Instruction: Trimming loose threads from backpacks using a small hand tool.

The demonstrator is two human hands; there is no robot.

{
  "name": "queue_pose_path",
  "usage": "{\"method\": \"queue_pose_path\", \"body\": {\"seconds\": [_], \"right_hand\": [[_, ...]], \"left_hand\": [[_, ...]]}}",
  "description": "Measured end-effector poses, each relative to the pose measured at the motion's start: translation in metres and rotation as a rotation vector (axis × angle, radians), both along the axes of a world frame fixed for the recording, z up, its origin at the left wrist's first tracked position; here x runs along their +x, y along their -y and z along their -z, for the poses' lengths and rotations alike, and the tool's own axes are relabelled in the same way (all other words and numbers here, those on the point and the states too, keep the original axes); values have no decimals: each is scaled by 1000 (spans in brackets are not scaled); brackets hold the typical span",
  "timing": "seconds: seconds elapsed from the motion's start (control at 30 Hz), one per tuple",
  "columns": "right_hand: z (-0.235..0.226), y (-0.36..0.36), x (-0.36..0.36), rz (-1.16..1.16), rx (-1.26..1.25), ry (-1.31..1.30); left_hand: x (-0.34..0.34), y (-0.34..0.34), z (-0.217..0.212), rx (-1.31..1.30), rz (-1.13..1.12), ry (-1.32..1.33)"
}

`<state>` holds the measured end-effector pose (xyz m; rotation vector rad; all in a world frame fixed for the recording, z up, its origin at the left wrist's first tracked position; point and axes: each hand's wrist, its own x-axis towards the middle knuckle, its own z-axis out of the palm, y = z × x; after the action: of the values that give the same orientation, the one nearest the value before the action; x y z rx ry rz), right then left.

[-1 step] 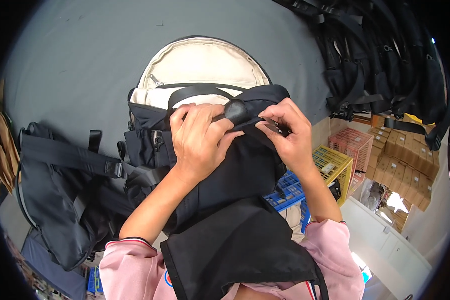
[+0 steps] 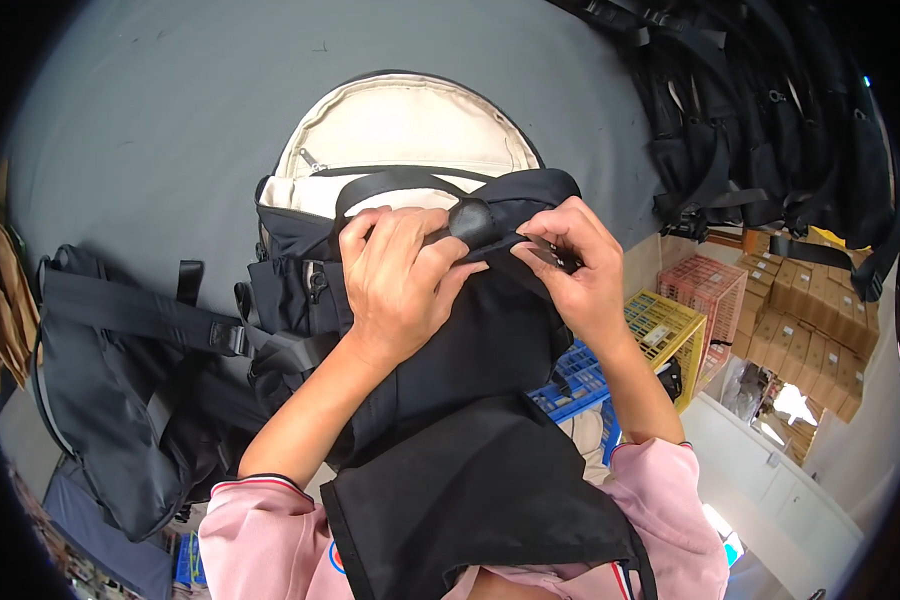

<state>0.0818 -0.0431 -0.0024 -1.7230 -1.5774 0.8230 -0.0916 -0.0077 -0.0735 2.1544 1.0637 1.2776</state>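
Taking the view as a clock face, the left hand (image 2: 395, 270), near 10 o'clock, is curled over the black backpack (image 2: 450, 345), thumb and forefinger closed on dark fabric beside a smooth, rounded black patch (image 2: 473, 222). The right hand (image 2: 582, 262), a little before 3, pinches a dark edge of the same bag between thumb and forefinger (a small dark shape under its fingers is too shadowed to name). Held at two points, the edge is probably being kept stretched and steady. The backpack sits at the centre, near the wearer's black apron (image 2: 460, 490) at 6, presumably for easy reach. Its carry handle (image 2: 400, 183) arches just past the left fingers; beyond, at 12, the lid (image 2: 410, 125) lies folded back on the grey surface (image 2: 170, 130), cream lining showing, which likely keeps it out of the way. Another black bag (image 2: 100, 380) lies between 8 and 9; more black bags (image 2: 760, 120) crowd 2, apparently set aside to leave working room. Toward 3 stand plastic crates (image 2: 660, 325) and, farther out, cardboard boxes (image 2: 810, 330).
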Motion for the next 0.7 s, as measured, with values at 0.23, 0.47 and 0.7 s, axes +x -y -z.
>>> {"method": "queue_pose_path", "body": {"seconds": [0.23, 0.47, 0.7], "right_hand": [[-23, -1, -16, 81, 26, 190], [-38, -2, -16, -122, 47, 566], [-33, -17, -18, -138, 127, 551]], "left_hand": [[1, -5, -3, -24, 9, -11], [0, -8, -3, -11, 32, -8], [-2, -19, -18, -76, 43, 2]]}}
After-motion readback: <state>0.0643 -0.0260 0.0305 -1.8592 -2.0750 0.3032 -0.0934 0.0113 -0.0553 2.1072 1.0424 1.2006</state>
